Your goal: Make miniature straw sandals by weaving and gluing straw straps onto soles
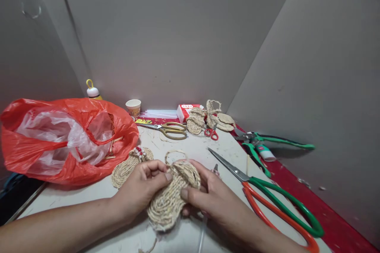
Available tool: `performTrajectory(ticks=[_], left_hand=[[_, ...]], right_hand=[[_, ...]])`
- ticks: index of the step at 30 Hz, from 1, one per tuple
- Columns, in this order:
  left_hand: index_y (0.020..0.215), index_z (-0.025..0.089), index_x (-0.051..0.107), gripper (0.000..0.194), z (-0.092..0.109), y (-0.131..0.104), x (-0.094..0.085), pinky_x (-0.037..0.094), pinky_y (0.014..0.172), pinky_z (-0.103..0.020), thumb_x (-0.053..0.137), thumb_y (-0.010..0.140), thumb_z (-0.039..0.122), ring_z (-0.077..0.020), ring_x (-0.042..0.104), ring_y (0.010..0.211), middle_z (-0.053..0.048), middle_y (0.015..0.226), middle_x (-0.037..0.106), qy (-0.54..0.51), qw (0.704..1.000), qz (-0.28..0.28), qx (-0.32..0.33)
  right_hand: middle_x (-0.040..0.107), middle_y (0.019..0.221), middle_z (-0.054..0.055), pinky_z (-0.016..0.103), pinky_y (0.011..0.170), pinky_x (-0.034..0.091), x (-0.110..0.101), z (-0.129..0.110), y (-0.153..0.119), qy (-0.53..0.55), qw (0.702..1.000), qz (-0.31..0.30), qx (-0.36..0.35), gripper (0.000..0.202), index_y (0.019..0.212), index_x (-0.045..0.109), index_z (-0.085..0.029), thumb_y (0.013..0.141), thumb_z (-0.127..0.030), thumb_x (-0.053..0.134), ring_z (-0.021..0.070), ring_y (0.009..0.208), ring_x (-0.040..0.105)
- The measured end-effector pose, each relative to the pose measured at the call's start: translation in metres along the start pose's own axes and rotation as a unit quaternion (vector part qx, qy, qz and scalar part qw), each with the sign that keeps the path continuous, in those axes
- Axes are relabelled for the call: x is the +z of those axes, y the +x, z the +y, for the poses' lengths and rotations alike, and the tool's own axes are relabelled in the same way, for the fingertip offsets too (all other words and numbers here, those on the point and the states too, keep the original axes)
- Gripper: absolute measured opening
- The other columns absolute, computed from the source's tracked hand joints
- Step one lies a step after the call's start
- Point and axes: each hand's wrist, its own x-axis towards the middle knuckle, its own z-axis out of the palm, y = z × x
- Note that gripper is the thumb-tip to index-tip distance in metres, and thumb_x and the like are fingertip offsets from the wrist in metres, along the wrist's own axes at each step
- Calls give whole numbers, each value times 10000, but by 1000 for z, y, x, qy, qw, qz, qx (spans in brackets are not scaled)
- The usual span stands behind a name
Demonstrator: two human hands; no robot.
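Observation:
A woven straw slipper (168, 205) is held between both hands above the white table, its strap end pointing away and a loop of cord rising at the top. My left hand (145, 184) pinches its left edge near the strap, thumb on top. My right hand (204, 189) grips the right side, with the thumb pressed on the sole's edge and the fingers behind. Just left of it, a second woven slipper (124, 170) with red and white beads lies on the table, partly behind my left hand.
A red plastic bag (80, 170) fills the left. Large scissors (249, 180) with green and orange handles lie right. Farther back are gold scissors (173, 130), a paper cup (133, 108), small red scissors (211, 133), straw pieces (196, 120) and green-handled pliers (279, 139).

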Motion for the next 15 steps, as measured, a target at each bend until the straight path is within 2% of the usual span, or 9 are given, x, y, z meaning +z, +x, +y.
performTrajectory(ticks=[3,5,8,10,12,15], left_hand=[[744,158,527,263,6,4,-6,324,528,-192,700,736,355,-73,438,544,41,614,514,11,999,36,34],[752,166,518,242,8,5,-10,309,522,-192,676,753,350,-74,420,544,48,612,494,30,996,58,59],[715,170,501,217,10,4,-12,280,507,-194,625,785,333,-73,361,532,63,588,426,86,989,74,92],[683,168,503,210,9,2,-11,288,518,-203,571,817,314,-81,353,540,57,589,414,139,981,69,113],[666,167,516,211,8,-1,-9,314,553,-216,524,841,284,-96,384,570,43,607,435,201,967,67,142],[626,168,511,232,6,-5,-5,341,617,-234,486,851,216,-122,444,634,20,641,472,311,927,64,199]], right_hand=[[622,938,13,241,627,477,-6,-10,-1,-51,998,-27,6,563,1175,556,-241,643,-61,601,146,758,581],[622,973,19,223,589,475,-11,-16,-3,-73,997,31,6,581,1212,545,-263,659,-102,623,145,756,593],[635,883,16,205,540,484,-18,-22,-8,-118,972,194,-63,330,1081,623,-245,755,-285,650,133,677,588],[643,747,9,199,529,504,-20,-24,-13,-178,940,262,-127,207,909,669,-225,764,-374,669,132,616,591],[647,658,9,199,479,512,-18,-26,-19,-238,909,289,-181,176,805,681,-227,746,-393,690,140,548,602],[661,650,6,208,426,515,-12,-28,-26,-305,882,265,-241,141,862,704,-248,766,-346,672,133,453,596]])
